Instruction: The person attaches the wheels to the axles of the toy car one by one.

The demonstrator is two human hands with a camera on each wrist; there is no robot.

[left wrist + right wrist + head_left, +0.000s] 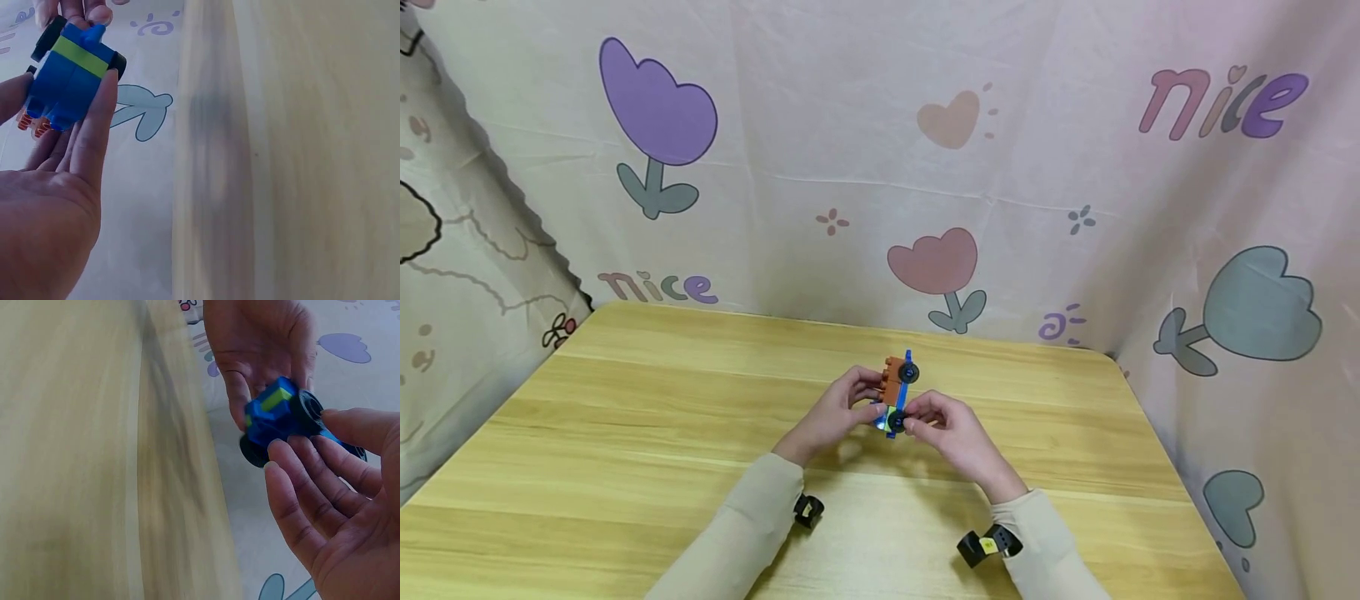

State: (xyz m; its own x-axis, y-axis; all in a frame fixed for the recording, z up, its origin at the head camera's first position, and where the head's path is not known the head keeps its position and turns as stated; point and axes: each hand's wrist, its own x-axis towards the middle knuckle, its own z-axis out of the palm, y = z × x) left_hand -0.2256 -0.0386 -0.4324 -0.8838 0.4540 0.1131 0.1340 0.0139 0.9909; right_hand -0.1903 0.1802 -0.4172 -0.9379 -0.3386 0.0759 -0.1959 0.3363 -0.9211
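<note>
A toy car built of blocks point(891, 385) is held up over the table, turned so its black wheels face right in the head view. It has a blue base, orange blocks and a blue and lime-green end. My left hand point(829, 417) grips it from the left, thumb and fingers on opposite sides of the blue block point(62, 87). With the thumb at a black wheel point(308, 407) and the fingertips by the blue underside, my right hand point(958, 435) pinches the car near its green end. Part of the orange section is hidden in both wrist views.
Under the hands lies a wood-grain table point(647, 433). A printed cloth point(820, 100) with flowers and lettering hangs behind it and along the sides. Black wrist cameras sit at the left cuff point(775, 475) and the right cuff point(1037, 521).
</note>
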